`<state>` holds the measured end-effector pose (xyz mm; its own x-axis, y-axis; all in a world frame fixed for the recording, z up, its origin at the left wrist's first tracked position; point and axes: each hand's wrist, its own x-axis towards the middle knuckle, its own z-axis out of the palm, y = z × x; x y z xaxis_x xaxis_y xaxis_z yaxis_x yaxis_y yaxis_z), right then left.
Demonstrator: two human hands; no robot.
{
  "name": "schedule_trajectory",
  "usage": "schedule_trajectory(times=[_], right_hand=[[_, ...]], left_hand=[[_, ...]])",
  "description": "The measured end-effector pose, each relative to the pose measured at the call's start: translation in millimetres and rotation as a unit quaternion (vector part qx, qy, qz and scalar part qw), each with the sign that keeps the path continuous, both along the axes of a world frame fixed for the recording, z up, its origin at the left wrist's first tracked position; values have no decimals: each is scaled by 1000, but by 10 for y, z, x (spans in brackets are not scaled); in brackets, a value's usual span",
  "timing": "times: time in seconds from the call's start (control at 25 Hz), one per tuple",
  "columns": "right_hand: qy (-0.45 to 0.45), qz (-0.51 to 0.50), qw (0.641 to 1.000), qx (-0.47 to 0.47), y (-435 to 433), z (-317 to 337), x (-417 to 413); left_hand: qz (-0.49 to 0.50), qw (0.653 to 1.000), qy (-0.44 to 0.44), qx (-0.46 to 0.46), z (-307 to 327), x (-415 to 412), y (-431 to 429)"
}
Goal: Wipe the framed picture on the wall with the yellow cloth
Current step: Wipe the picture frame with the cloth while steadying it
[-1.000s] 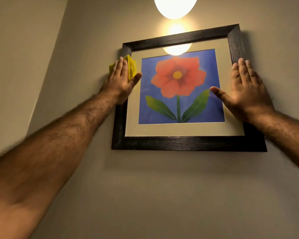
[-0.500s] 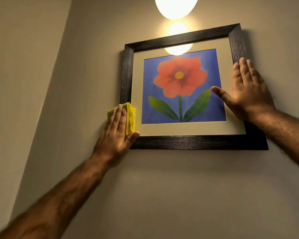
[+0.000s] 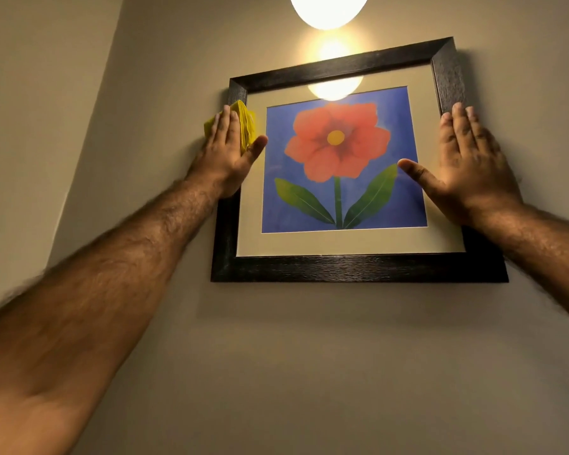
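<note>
- We see only the lower part of a glowing white lamp globe (image 3: pixel 329 9), cut off at the top edge; its glare also reflects on the upper glass of the picture.
- Much of the folded yellow cloth (image 3: pixel 247 125) is hidden under our left hand (image 3: pixel 229 156); only its top and right edges show.
- Our left forearm is blurred, and the frame's left rail is covered where that hand lies.
- The square, dark wooden-framed picture of a red flower on blue (image 3: pixel 342 159) hangs on the beige wall (image 3: pixel 309 356), slightly tilted in our view.
- Our left hand lies flat, fingers straight and together, thumb spread onto the cream mat, pressing the cloth against the upper left rail.
- Our right hand (image 3: pixel 473 172) is open and flat on the right rail and mat, fingers extended, thumb reaching over the blue print; it grips nothing.
</note>
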<state>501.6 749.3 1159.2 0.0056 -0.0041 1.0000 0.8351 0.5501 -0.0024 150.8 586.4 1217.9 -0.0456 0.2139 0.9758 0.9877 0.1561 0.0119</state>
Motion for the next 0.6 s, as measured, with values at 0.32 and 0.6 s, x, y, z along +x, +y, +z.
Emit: schedule_trajectory(times=[0.32,0.6], right_hand=[[0,10,1000,-4,-44,-17,0],[2,17,1000,2,-34,-14,-5]], left_hand=[[-15,999,43,-15,-1288,-131,-53],[-6,998,42,-51,-1854,-142,-171]])
